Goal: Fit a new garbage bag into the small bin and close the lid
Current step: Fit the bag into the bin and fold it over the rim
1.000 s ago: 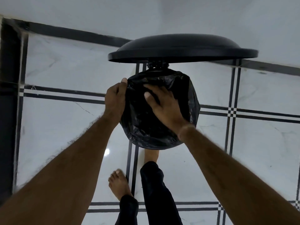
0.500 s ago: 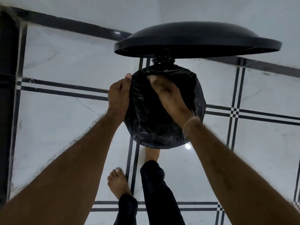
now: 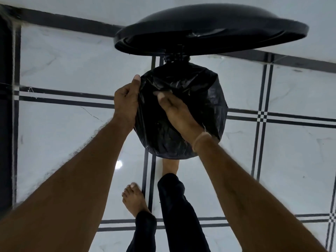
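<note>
Bag (image 3: 200,99) over bin (image 3: 176,58), lid (image 3: 209,28) up

right hand (image 3: 178,113) now curled into bag (image 3: 205,99), lid (image 3: 211,28) underside showing

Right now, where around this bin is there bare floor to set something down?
Bare white marble floor lies left of the black plastic garbage bag, out to the dark strip, and right of it, around the double black tile lines. Crowded: left hand and right hand on the bag, round black lid raised behind, bare feet in front.
</note>
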A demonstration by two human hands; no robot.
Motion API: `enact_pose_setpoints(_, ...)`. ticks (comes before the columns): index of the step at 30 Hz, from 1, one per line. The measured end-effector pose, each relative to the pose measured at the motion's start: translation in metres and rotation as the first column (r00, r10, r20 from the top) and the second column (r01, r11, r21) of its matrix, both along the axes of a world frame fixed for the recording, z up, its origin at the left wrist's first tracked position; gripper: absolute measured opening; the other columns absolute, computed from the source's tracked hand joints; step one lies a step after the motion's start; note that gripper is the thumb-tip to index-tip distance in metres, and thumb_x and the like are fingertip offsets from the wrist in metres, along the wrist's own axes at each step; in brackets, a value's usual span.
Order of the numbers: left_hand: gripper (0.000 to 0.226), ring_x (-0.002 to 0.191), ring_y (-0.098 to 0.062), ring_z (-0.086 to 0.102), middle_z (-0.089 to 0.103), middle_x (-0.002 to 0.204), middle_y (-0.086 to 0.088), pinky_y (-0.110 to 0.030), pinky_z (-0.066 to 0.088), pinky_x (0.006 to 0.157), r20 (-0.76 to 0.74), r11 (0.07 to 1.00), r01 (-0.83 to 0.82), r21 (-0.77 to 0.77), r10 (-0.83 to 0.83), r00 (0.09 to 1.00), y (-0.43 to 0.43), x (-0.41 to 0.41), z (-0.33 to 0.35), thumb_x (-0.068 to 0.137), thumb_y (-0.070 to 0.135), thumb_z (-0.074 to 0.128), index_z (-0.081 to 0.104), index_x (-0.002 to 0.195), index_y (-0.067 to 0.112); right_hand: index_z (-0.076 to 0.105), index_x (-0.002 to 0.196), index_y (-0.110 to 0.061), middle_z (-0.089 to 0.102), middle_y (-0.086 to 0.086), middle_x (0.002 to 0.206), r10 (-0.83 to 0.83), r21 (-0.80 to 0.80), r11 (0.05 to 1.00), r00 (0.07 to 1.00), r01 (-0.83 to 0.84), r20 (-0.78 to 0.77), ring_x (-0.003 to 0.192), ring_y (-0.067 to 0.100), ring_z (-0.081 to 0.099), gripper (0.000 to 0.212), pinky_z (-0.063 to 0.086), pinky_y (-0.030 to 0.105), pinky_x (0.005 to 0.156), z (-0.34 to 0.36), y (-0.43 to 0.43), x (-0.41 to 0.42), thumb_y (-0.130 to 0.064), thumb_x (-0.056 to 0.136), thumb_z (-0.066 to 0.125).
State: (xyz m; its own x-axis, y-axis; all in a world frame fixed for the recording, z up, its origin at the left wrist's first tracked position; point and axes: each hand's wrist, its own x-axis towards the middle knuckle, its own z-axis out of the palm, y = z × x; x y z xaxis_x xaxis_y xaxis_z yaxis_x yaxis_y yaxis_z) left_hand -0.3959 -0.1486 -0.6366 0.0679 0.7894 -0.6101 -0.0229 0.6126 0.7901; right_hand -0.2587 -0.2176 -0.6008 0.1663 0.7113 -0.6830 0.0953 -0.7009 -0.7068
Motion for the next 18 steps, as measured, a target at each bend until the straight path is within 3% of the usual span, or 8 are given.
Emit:
enact_pose_setpoints(3, 0.064, 0.067, -0.028, 0.039, 0.038, 0.070, -0.015, -0.038, 0.039, 0.065, -0.002, 1.000, 0.000, 0.018, 0.000, 1.000, -0.001, -0.001, 0.000, 0.101, 0.047, 0.060, 0.046, 0.065, -0.004, 0.070, 0.127, -0.044, 0.062, -0.012, 0.145, 0.172, -0.092, 0.977, 0.969, -0.190, -0.176, 0.120, -0.001, 0.056, 0.053, 0.039, 0.023, 0.101, 0.030, -0.033, 0.001, -0.071, 0.098, 0.035)
enact_pose_setpoints(6, 0.065, 0.062, -0.026, 0.035, 0.032, 0.064, -0.011, -0.035, 0.037, 0.062, -0.036, 1.000, 0.004, 0.031, -0.003, 0.999, -0.002, -0.001, -0.003, 0.100, 0.049, 0.061, 0.036, 0.061, 0.003, 0.064, 0.141, -0.034, 0.051, -0.001, 0.157, 0.179, -0.211, 0.946, 0.940, -0.245, -0.291, 0.133, 0.009, 0.049, 0.061, 0.031, 0.035, 0.119, 0.010, -0.038, 0.001, -0.065, 0.106, 0.025)
enact_pose_setpoints(9, 0.065, 0.067, -0.028, 0.035, 0.032, 0.062, -0.006, -0.036, 0.037, 0.064, -0.034, 0.999, 0.001, 0.048, 0.001, 0.999, -0.001, -0.002, -0.007, 0.098, 0.050, 0.062, 0.035, 0.062, 0.004, 0.071, 0.133, -0.019, 0.061, 0.005, 0.149, 0.065, -0.255, 0.954, 0.939, -0.157, -0.338, 0.143, 0.017, 0.049, 0.066, 0.031, 0.041, 0.124, -0.016, -0.019, -0.005, -0.061, 0.107, 0.028)
enact_pose_setpoints(11, 0.060, 0.065, -0.028, 0.035, 0.033, 0.060, -0.004, -0.036, 0.036, 0.063, -0.057, 0.999, -0.014, 0.042, 0.016, 0.998, 0.000, -0.002, -0.008, 0.096, 0.052, 0.064, 0.034, 0.060, 0.014, 0.072, 0.129, -0.010, 0.067, 0.008, 0.141, -0.003, -0.278, 0.957, 0.951, -0.086, -0.308, 0.137, 0.021, 0.057, 0.063, 0.038, 0.039, 0.121, -0.028, -0.007, -0.011, -0.059, 0.107, 0.038)
enact_pose_setpoints(13, 0.063, 0.065, -0.029, 0.033, 0.032, 0.061, -0.004, -0.036, 0.035, 0.064, -0.061, 0.999, -0.014, 0.048, 0.017, 0.998, 0.001, -0.002, -0.010, 0.096, 0.051, 0.064, 0.027, 0.063, 0.012, 0.066, 0.138, -0.014, 0.061, 0.005, 0.149, -0.038, -0.256, 0.967, 0.976, -0.018, -0.214, 0.142, 0.023, 0.052, 0.057, 0.034, 0.040, 0.124, -0.035, -0.002, -0.017, -0.056, 0.104, 0.050)
enact_pose_setpoints(15, 0.067, 0.065, -0.029, 0.031, 0.031, 0.062, -0.006, -0.035, 0.034, 0.064, -0.051, 0.998, -0.001, 0.067, 0.004, 0.999, 0.000, -0.002, -0.010, 0.098, 0.049, 0.063, 0.025, 0.065, 0.005, 0.059, 0.146, -0.023, 0.054, 0.002, 0.156, 0.060, -0.193, 0.978, 0.995, -0.075, -0.082, 0.148, 0.025, 0.045, 0.053, 0.028, 0.037, 0.125, -0.026, -0.008, -0.016, -0.054, 0.105, 0.049)
enact_pose_setpoints(18, 0.064, 0.063, -0.028, 0.030, 0.030, 0.062, -0.006, -0.035, 0.034, 0.062, -0.054, 0.997, 0.007, 0.073, -0.003, 0.999, -0.002, -0.001, -0.007, 0.100, 0.048, 0.061, 0.021, 0.069, 0.009, 0.064, 0.121, -0.036, 0.066, -0.001, 0.136, 0.245, -0.170, 0.959, 0.964, -0.225, 0.102, 0.132, 0.028, 0.058, 0.038, 0.038, 0.032, 0.104, -0.005, -0.047, -0.008, -0.062, 0.104, 0.042)
